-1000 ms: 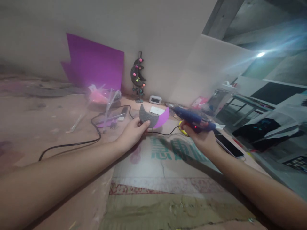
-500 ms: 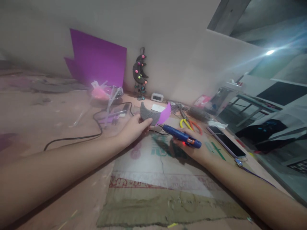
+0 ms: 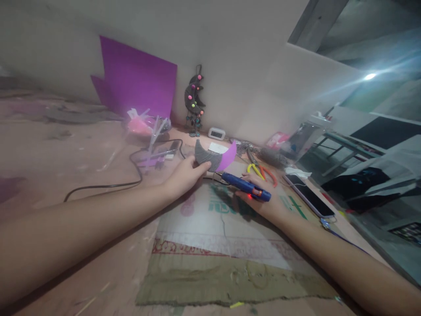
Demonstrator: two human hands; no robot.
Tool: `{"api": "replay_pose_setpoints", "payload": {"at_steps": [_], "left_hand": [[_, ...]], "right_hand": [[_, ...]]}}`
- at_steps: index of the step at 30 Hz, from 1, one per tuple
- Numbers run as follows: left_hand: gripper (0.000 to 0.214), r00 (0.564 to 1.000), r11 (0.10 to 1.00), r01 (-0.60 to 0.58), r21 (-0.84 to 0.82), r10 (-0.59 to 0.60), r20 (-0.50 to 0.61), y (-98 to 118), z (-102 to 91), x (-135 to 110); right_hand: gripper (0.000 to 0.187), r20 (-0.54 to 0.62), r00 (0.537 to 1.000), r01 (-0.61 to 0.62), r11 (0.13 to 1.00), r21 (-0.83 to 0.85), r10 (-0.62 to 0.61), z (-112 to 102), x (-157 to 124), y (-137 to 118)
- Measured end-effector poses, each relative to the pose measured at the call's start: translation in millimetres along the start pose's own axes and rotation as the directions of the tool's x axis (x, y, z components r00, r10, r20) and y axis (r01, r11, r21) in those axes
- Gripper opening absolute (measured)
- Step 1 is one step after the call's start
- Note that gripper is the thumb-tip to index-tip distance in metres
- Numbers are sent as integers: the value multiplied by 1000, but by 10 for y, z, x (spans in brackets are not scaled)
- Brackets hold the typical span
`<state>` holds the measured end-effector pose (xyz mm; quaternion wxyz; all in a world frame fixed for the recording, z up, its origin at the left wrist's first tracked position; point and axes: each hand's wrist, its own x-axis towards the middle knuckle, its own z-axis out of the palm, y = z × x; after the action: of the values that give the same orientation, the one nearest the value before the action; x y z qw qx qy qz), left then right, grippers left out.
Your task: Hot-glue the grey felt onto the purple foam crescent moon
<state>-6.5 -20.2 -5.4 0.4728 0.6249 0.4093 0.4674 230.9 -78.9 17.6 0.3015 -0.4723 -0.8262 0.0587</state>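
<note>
I have the crescent point(image 3: 207, 159) in the left hand point(image 3: 187, 173) and the glue gun point(image 3: 243, 185) in the right hand point(image 3: 265, 211), its tip just before the crescent's near edge. Cardboard point(image 3: 197, 283) lies beneath the gun. Over my remote feed, I see the clock point(image 3: 216, 134) behind the crescent, pliers point(image 3: 254, 161) beyond the right hand, and the phone point(image 3: 311, 196) right of them.

The flat crescent-shaped piece point(image 3: 210, 154) is dark grey with fine lines, and bright violet on the horn toward the tabletop's right edge. The slim plastic glue gun point(image 3: 243, 184) is deep blue, with orange near its rear and a red glow underneath. On the pinkish-tan tabletop point(image 3: 112, 245), the flat cardboard sheet point(image 3: 187, 281) is brown along its near edge, paler beyond, with a red scrolled band and green printed characters. By the tabletop's far edge, the dark grey crescent ornament point(image 3: 189, 93) carries pink, purple, green and orange dots.
</note>
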Motion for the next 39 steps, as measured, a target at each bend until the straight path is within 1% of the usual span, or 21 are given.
{"api": "replay_pose_setpoints", "payload": {"at_steps": [2, 6, 11, 16, 19, 26, 33, 39], "left_hand": [[27, 1000, 1000, -9, 6, 9, 2, -9, 0, 1], [27, 1000, 999, 4, 33, -3, -9, 5, -2, -7], [27, 1000, 1000, 7, 25, -6, -10, 34, -3, -19], [27, 1000, 999, -27, 43, 28, -5, 19, -2, -16], [27, 1000, 999, -4, 35, 4, 3, 17, 1, -16], [26, 1000, 998, 0, 69, 1, -4, 48, -5, -35], [26, 1000, 998, 10, 63, -11, 2, 51, -2, -39], [23, 1000, 999, -7, 52, 6, 5, 38, 5, -28]], "right_hand": [[15, -9, 1000, 17, 1000, -5, -17, 10, -4, 19], [17, -4, 1000, -7, 998, -54, 7, 13, -15, 34], [20, -3, 1000, -21, 995, -99, 21, 0, -13, 14], [20, -3, 1000, -27, 993, -115, 27, 4, -12, 12], [20, 0, 1000, -27, 992, -126, 27, 3, -8, 13], [19, 1, 1000, -21, 995, -102, 22, -2, 1, -1], [20, 3, 1000, -12, 992, -123, 13, 9, -6, 29], [19, -35, 999, 9, 992, -125, -14, 21, -19, 61]]}}
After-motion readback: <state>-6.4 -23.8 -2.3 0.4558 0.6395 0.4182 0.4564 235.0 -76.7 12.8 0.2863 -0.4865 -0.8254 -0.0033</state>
